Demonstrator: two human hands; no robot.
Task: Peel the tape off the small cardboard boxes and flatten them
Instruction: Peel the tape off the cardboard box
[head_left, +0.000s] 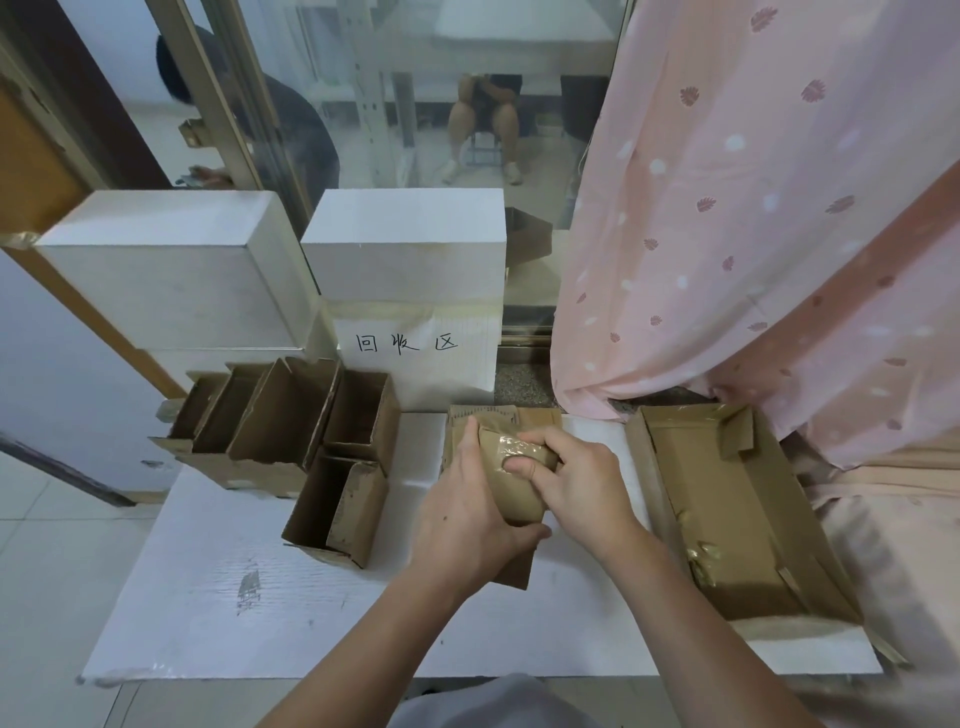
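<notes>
A small brown cardboard box (511, 486) with shiny clear tape across its far end sits in the middle of the white board (260, 597). My left hand (467, 514) grips it from the left, thumb under its near edge. My right hand (576, 480) holds its right side, fingers curled over the taped end. Beneath the box lies flattened cardboard (493, 421). Several open small boxes (291, 415) stand at the left, and one open box (337, 506) sits nearer to me.
A larger open cardboard tray (737, 514) with crumpled tape scraps lies at the right. Two white boxes (405, 244) and a paper sign stand behind. A pink curtain (753, 208) hangs at the right. People are visible beyond the glass.
</notes>
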